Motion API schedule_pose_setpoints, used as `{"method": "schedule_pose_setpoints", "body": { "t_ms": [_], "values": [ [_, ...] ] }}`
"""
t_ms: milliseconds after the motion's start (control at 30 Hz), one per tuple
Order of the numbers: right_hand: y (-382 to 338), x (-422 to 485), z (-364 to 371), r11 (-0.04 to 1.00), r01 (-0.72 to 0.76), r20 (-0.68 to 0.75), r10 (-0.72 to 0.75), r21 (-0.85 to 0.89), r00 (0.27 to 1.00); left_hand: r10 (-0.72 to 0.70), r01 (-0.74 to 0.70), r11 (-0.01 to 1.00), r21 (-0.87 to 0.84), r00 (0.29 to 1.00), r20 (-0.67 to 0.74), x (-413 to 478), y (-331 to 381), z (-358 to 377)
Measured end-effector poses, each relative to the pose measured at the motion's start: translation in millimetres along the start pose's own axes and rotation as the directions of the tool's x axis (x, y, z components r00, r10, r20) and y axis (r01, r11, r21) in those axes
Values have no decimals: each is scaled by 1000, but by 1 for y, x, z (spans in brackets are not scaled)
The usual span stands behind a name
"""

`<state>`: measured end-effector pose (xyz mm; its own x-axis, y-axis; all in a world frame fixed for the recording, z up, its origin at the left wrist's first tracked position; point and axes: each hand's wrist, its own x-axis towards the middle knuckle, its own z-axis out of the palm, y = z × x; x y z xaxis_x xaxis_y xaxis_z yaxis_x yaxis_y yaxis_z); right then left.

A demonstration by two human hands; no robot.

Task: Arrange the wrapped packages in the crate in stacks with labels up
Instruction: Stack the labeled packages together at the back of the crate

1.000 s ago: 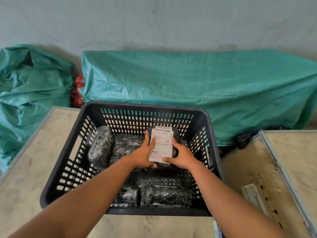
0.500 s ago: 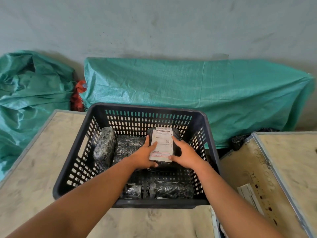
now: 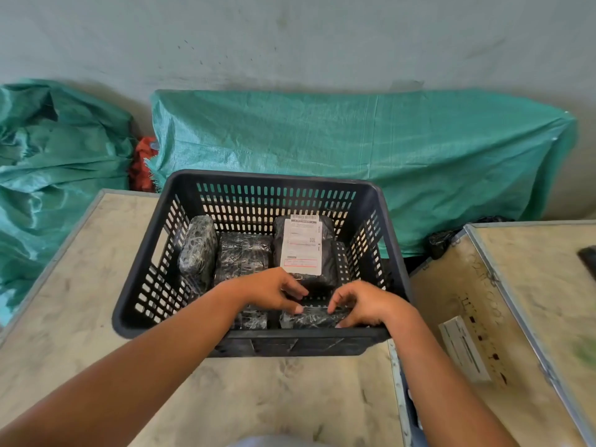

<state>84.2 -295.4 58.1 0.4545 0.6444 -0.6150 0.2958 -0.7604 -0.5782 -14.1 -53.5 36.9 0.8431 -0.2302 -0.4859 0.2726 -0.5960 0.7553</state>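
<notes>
Worn plywood table (image 3: pixel 80 317) bears the crate (image 3: pixel 274 341); both hands (image 3: pixel 267 290) (image 3: pixel 367 304) pinch a near package (image 3: pixel 311 317).

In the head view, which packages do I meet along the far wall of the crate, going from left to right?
Package standing on edge → flat dark package → package with the white label up, all inside the crate.

You are in a storeroom or packing area: bare stained wall (image 3: pixel 290 37), green tarps (image 3: pixel 354 150) over bulk goods, wooden cases (image 3: pixel 532 285) with metal edging, a crate (image 3: pixel 142 285) of wrapped, labelled packages (image 3: pixel 245 256).
</notes>
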Motion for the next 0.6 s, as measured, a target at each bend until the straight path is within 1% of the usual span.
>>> {"method": "schedule_pose_setpoints", "body": {
  "t_ms": [100, 167, 200, 333, 400, 467, 533, 600],
  "values": [
    [0, 3, -2, 997, 26, -99, -18, 76, 995, -3, 3, 1000, 5, 999, -39, 1, -5, -2],
    [-1, 3, -2, 991, 43, -190, -18, 129, 982, 3, -1, 998, 59, 999, -33, 2, -6, -4],
    [-1, 3, -3, 992, 46, -213, -20, 119, 977, 1, 2, 996, 91, 1000, -30, 3, -7, -4],
    [-3, 1, -4, 998, 21, -203, -8, 62, 979, 9, 8, 957, 291, 998, -55, 10, -10, -1],
    [-2, 2, -4, 999, 26, -231, -17, 39, 973, 47, -16, 938, 345, 996, -80, 15, -9, 1],
    [-2, 3, -2, 999, 37, -259, -31, 19, 965, 98, -59, 941, 332, 990, -102, 17, -7, 2],
    [-1, 3, -2, 998, 61, -293, -57, 6, 954, 128, -94, 963, 254, 984, -122, 15, -5, -2],
    [0, 2, -2, 994, 109, -346, -93, 28, 934, 147, -121, 981, 154, 973, -176, 10, -4, -9]
  ]
}}
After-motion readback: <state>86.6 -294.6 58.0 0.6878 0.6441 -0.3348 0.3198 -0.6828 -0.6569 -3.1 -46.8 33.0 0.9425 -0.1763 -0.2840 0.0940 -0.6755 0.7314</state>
